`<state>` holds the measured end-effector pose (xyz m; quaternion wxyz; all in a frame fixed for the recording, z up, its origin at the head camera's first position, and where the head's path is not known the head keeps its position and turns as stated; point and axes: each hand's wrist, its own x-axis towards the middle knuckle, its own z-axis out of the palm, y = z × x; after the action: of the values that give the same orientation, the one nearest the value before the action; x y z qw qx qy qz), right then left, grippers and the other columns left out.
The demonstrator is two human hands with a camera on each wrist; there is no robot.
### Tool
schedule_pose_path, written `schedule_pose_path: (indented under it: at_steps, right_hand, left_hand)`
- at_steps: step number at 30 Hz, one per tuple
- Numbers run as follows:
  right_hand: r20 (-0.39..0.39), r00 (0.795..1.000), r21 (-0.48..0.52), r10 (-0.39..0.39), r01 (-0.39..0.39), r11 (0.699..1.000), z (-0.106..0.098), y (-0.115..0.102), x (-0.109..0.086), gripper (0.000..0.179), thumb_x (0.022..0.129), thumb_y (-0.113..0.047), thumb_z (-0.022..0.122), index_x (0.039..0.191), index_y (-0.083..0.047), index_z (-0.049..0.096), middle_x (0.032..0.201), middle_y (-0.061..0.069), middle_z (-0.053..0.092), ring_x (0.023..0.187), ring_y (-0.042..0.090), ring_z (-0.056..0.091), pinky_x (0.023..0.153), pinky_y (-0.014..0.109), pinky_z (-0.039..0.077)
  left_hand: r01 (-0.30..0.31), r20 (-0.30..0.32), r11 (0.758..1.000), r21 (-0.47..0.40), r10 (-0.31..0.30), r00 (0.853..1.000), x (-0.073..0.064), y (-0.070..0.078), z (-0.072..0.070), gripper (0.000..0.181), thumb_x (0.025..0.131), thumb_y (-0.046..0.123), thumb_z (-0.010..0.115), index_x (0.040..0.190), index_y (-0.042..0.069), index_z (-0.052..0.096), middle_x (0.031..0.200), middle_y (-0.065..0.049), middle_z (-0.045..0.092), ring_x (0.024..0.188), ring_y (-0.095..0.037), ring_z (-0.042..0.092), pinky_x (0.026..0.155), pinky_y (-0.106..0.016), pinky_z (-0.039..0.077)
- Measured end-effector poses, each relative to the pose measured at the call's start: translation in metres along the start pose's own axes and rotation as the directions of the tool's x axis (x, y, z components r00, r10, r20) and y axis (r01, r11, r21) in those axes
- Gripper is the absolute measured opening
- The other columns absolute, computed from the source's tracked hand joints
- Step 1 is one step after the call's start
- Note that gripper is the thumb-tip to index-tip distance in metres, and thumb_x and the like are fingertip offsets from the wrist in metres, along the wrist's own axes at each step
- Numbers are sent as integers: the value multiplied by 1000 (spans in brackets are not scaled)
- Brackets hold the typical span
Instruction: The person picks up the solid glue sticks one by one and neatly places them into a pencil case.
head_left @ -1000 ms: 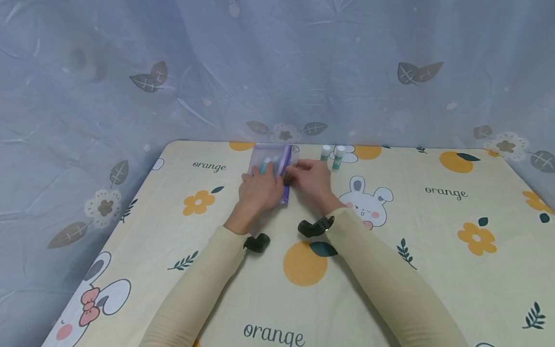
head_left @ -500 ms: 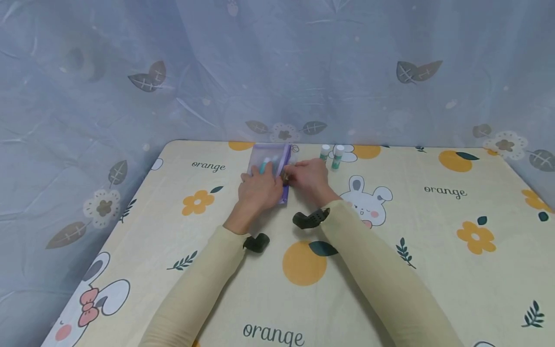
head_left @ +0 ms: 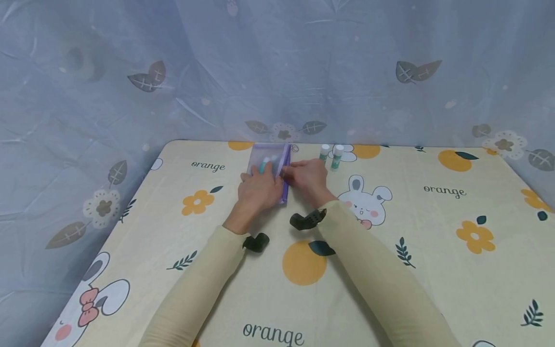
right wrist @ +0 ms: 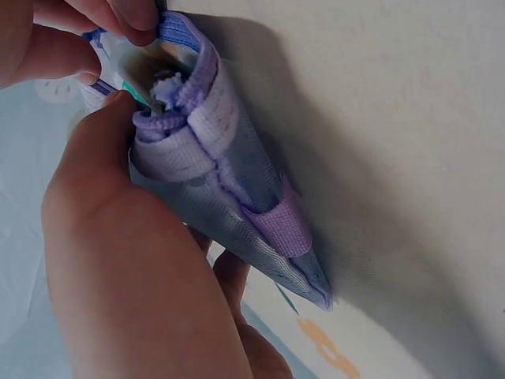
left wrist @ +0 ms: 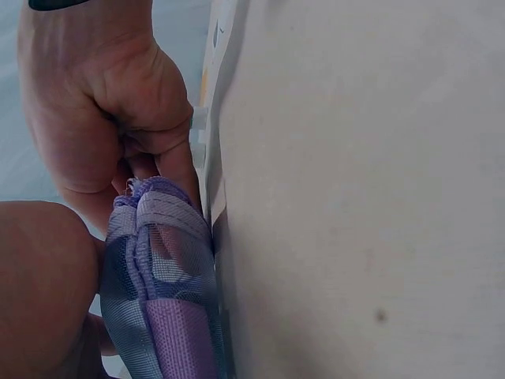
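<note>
A purple mesh zip pouch (head_left: 257,154) lies near the back edge of the table, with teal-and-white tubes (head_left: 264,165) showing through it. My left hand (head_left: 259,190) holds the pouch from above, its thumb along the purple zipped edge. At that same edge, my right hand (head_left: 309,177) pinches the pouch with thumb and fingers. In the right wrist view the pouch's mouth (right wrist: 177,99) gapes between the two hands, and something green shows blurred inside. Whether the right fingers also hold a zip pull is hidden. Two white-capped green tubes (head_left: 336,157) stand just beyond the right hand.
A cream tablecloth (head_left: 368,270) printed with oranges, flowers and rabbits covers the table. Behind and to the left hangs a grey-blue patterned curtain (head_left: 277,72). Each wrist bears a black camera (head_left: 257,243).
My right hand and forearm have shifted slightly left, closer to the pouch's zipped edge. The left hand, the pouch and the two standing tubes have stayed in place.
</note>
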<state>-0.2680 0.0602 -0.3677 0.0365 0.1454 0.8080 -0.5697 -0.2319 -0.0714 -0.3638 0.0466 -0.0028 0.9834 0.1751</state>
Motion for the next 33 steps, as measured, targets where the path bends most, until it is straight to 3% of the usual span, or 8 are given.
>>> schedule_pose_path:
  at_steps: [5, 14, 19, 26, 33]
  right_hand:
    - [40, 999, 28, 0, -1, 1000, -2, 2, 1, 37, 93, -18, 83, 127, -6, 76, 115, 15, 80, 106, 24, 80, 99, 35, 60]
    - [103, 991, 138, -79, 65, 988, -8, 14, 2, 38, 94, -13, 79, 129, -1, 74, 122, 20, 78, 114, 29, 77, 96, 32, 61]
    - [93, 988, 18, -122, 121, 993, -18, 18, 2, 44, 96, -25, 77, 135, -6, 72, 130, 15, 76, 128, 27, 69, 110, 38, 53]
    - [114, 982, 15, -152, 151, 988, -31, 20, 0, 48, 99, -26, 75, 143, -8, 66, 135, 12, 74, 121, 25, 73, 102, 37, 59]
    - [111, 983, -17, -147, 150, 989, -39, 17, -3, 53, 100, -30, 75, 149, -18, 61, 143, 7, 70, 127, 22, 70, 105, 37, 58]
  left_hand:
    - [-1, -1, 1000, -6, 1, 1000, -1, 0, 1, 62, 111, 44, 37, 164, 12, 34, 146, -29, 47, 119, -49, 53, 95, -58, 53]
    - [-6, 2, 1000, -10, 6, 1000, 1, -1, 3, 62, 111, 44, 37, 164, 13, 34, 147, -30, 46, 121, -49, 53, 95, -58, 53]
    - [-5, 4, 1000, -14, 5, 1000, 0, -1, 4, 62, 111, 44, 37, 165, 13, 34, 147, -30, 47, 121, -50, 53, 95, -59, 53]
    - [-11, 2, 1000, -2, 11, 1000, -2, -1, 2, 63, 111, 44, 38, 164, 12, 34, 146, -30, 48, 121, -50, 54, 94, -58, 53]
    - [-14, 5, 1000, -2, 14, 1000, -1, 0, 1, 63, 111, 44, 38, 165, 13, 32, 146, -29, 47, 122, -50, 53, 95, -58, 53]
